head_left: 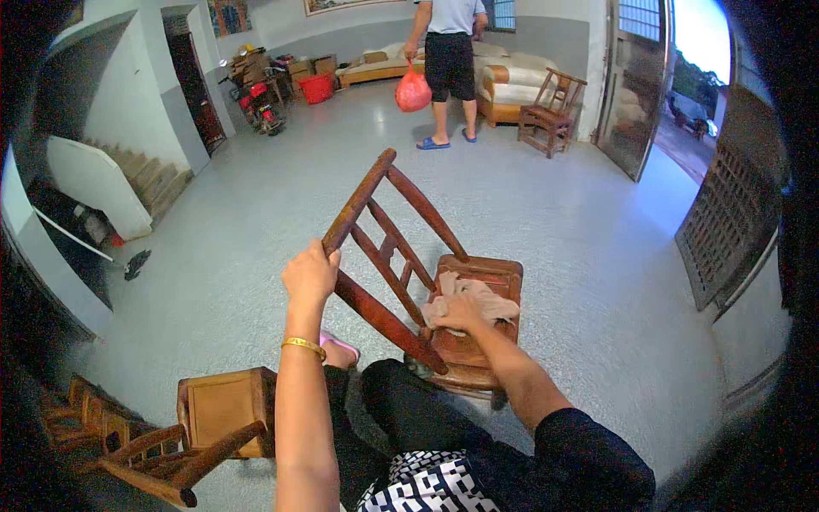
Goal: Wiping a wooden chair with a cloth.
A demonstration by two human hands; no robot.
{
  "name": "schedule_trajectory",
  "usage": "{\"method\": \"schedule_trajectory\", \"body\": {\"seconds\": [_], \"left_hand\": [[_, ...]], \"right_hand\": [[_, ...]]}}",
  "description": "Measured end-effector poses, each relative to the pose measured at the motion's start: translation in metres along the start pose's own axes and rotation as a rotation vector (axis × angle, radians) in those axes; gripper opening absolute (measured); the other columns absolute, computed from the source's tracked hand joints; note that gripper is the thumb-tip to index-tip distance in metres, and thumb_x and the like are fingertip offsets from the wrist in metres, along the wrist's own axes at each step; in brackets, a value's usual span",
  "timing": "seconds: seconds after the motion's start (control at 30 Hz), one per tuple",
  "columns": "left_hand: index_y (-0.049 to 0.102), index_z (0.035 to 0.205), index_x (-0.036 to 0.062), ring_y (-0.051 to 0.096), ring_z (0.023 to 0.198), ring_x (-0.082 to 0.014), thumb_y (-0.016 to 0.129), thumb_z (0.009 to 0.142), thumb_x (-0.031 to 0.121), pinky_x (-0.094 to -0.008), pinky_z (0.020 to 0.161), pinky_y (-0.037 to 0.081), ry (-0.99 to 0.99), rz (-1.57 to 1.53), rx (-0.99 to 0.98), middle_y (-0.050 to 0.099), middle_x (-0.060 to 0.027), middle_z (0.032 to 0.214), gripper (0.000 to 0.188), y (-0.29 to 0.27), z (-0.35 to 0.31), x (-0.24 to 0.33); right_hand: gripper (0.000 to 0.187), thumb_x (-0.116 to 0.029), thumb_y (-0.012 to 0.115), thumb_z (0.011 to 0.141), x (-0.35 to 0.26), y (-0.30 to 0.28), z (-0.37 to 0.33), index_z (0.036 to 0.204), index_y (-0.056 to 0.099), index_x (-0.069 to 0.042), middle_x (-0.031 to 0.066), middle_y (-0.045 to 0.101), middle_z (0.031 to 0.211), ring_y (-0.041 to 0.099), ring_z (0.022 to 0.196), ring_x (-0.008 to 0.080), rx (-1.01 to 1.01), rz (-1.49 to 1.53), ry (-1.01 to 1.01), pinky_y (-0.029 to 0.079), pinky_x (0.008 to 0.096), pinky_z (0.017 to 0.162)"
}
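A dark brown wooden chair stands right in front of me, its backrest toward my left and its square seat to the right. My left hand is closed round the top rail of the backrest. On the seat lies a crumpled pale cloth, bunched under my right hand, which presses and grips it near the backrest's foot. The fingers of my right hand are partly hidden in the cloth's folds.
Another wooden chair is at the lower left, with more wooden furniture beside it. Further off, a person in blue slippers holds a red plastic bag. A chair stands by the open door; a motorbike and red tub are far left.
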State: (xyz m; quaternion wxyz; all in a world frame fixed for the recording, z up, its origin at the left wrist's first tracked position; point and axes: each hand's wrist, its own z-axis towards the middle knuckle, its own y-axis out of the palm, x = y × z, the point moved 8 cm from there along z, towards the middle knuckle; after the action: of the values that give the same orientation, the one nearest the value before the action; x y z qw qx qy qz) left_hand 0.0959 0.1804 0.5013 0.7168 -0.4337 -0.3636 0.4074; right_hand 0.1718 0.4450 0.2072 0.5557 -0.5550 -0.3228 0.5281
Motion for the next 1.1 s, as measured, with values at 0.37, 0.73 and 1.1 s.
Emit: {"method": "schedule_trajectory", "body": {"seconds": [0.37, 0.73, 1.1], "left_hand": [[0.058, 0.094, 0.0026, 0.063, 0.079, -0.0377, 0.054, 0.083, 0.034, -0.0486, 0.071, 0.049, -0.069, -0.176, 0.023, 0.064, -0.0204, 0.086, 0.034, -0.005, -0.025, 0.024], [0.045, 0.120, 0.0010, 0.060, 0.081, -0.0419, 0.050, 0.083, 0.019, -0.0501, 0.072, 0.048, 0.063, -0.593, -0.008, 0.060, -0.0246, 0.089, 0.042, -0.034, -0.043, 0.062], [0.020, 0.140, 0.0009, 0.052, 0.111, -0.0217, 0.080, 0.066, 0.031, -0.0343, 0.092, 0.042, 0.136, -1.729, 0.084, 0.050, -0.0163, 0.124, 0.099, 0.057, -0.093, 0.038]], "right_hand": [[0.053, -0.045, 0.064, 0.065, -0.032, -0.080, -0.064, 0.103, 0.059, -0.007, 0.0176, 0.062, 0.097, 0.059, 0.089, 0.0360, 0.025, 0.133, -0.058, 0.046, 0.0468, 0.076], [0.040, -0.036, 0.055, 0.081, 0.031, -0.048, -0.103, 0.103, 0.059, -0.003, 0.0120, 0.061, 0.104, 0.058, 0.094, 0.0266, -0.236, 0.726, 0.124, 0.043, 0.0353, 0.081], [0.054, -0.040, 0.042, 0.086, -0.067, -0.287, -0.052, 0.125, 0.046, -0.003, 0.0102, 0.053, 0.121, 0.053, 0.110, 0.0260, 0.207, 1.585, -0.006, 0.041, 0.0416, 0.095]]}}
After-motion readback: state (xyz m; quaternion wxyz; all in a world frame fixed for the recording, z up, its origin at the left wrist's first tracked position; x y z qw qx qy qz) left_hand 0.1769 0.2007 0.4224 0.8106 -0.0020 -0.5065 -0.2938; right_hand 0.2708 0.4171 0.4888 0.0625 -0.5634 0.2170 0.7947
